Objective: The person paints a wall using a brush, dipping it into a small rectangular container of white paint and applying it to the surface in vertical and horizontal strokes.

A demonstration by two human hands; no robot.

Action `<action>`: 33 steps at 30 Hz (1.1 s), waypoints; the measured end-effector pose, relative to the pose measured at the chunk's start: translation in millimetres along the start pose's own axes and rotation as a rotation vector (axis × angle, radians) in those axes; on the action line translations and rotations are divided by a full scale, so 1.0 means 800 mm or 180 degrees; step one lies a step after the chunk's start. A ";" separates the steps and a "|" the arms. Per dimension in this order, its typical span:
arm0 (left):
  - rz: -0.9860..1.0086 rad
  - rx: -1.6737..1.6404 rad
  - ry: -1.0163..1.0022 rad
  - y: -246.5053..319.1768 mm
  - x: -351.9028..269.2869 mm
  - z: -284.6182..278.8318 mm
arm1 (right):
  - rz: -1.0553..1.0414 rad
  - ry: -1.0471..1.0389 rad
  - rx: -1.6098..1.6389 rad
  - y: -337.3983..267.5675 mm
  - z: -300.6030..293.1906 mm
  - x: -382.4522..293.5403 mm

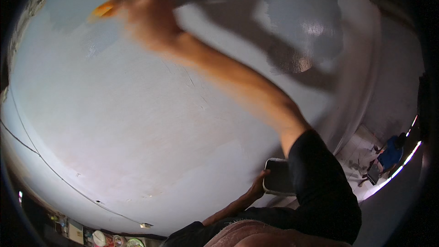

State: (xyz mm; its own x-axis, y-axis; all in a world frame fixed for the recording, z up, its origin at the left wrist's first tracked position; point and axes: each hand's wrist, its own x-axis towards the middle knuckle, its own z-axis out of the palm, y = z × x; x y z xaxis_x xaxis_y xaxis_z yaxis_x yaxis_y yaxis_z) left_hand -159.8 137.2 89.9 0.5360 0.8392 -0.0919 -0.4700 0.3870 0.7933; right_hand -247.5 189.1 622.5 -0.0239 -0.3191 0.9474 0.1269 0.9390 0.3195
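My right hand [147, 17] is raised across a pale wall [137, 109] at the upper left. It is closed around a small orange-yellow tool [103, 9], too blurred to name. Darker grey, wet-looking patches of coating [308, 17] lie on the wall, some shining; a smaller glossy patch is just below the tool. Low at the right of centre, my left hand [259, 183] grips the left edge of a shallow rectangular container [278, 176] with a light rim and dark inside. My right sleeve hides the container's right part.
A thin cable [65, 180] runs down the wall's left side to a small white fitting [145, 225]. Tubs and other household items [99, 238] stand at the lower left. A person in blue [391, 154] is at the far right, above a tiled floor [353, 168].
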 end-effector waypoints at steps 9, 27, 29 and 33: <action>0.0059 0.0100 0.0121 0.007 -0.005 0.017 | 0.0146 0.0254 0.0236 -0.036 0.042 0.030; 0.0344 -0.0074 0.0664 -0.001 0.000 -0.006 | 0.1240 0.0293 -0.1254 0.104 -0.486 -0.157; 0.0237 -0.0197 0.0612 0.007 -0.009 0.001 | 0.1994 -0.0088 -0.1669 0.053 -0.507 -0.211; -0.0039 -0.0650 0.0708 -0.005 0.002 -0.007 | 0.3709 -0.0228 -0.0724 -0.066 -0.449 -0.271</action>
State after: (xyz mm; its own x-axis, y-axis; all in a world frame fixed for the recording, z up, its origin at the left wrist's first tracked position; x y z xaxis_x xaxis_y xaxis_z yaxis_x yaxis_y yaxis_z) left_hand -160.7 139.3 83.2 0.3862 0.8884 -0.2480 -0.6079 0.4474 0.6560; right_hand 107.1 162.3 393.9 0.1680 0.7267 0.6661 0.2818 0.6121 -0.7389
